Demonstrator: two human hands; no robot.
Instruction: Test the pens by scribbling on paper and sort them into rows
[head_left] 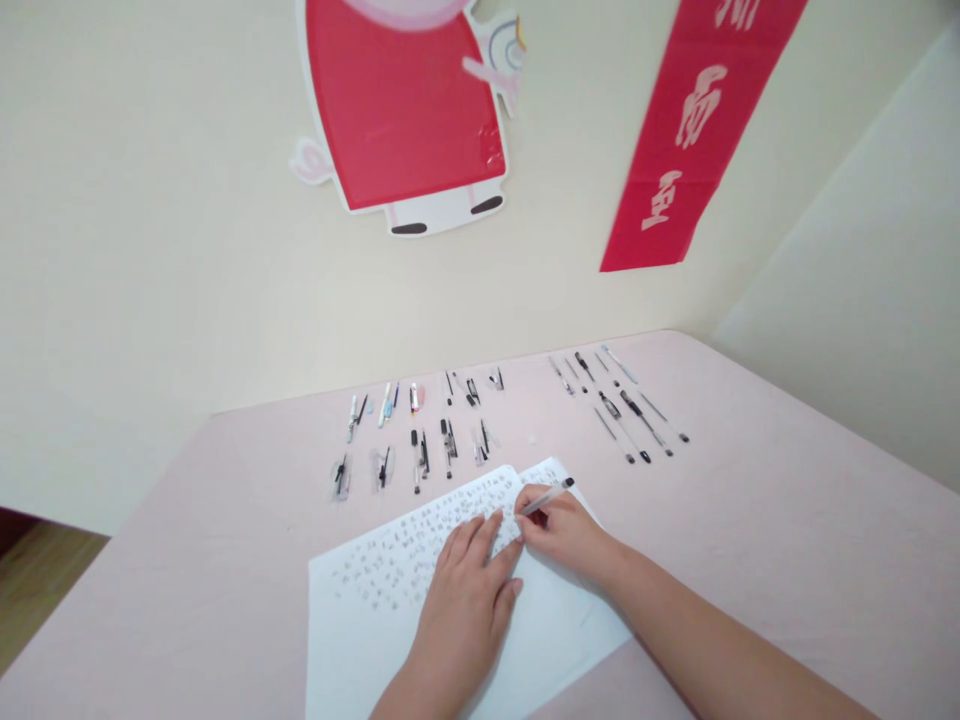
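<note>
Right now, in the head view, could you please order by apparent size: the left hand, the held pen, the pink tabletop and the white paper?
1. Pink tabletop
2. White paper
3. Left hand
4. Held pen, clearly smallest

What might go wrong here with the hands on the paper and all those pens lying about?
The handwriting could smudge, because the left hand lies flat over part of it. The paper might slip if that hand lifts while the right hand is moving the pen. And the loose pens beyond the paper could roll out of their rows if the table gets bumped.
</note>
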